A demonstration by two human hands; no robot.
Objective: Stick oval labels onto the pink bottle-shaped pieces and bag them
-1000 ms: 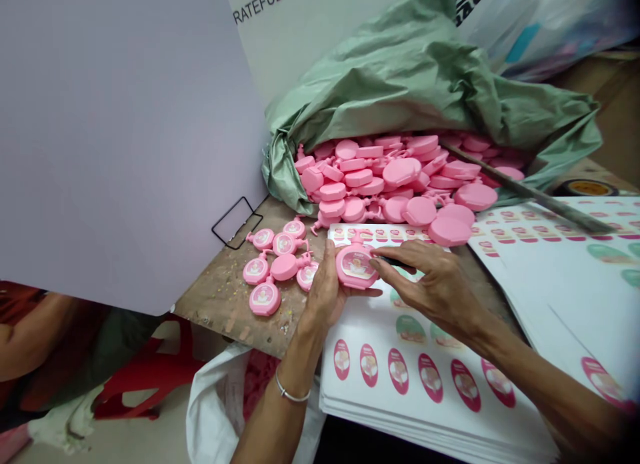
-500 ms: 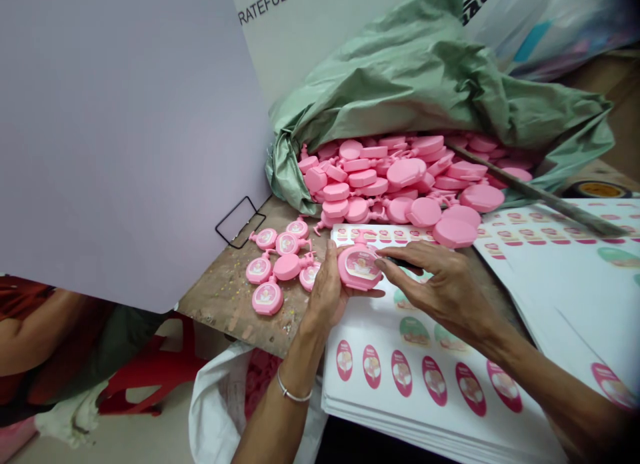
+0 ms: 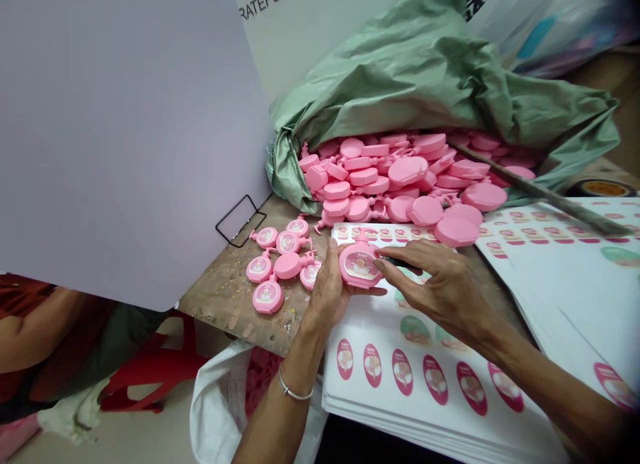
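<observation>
pink bottle between left hand, right hand — seven more bottles

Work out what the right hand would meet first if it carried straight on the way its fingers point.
The pink bottle, most likely: the right hand's fingertips are right at its edge, though depth is hard to judge. The left hand holds that bottle.

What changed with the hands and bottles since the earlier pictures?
Nothing clearly moved. The left hand still holds the pink plastic bottle, the right hand stays at its edge, and the loose bottles and the pile in the green sack lie as before.
</observation>
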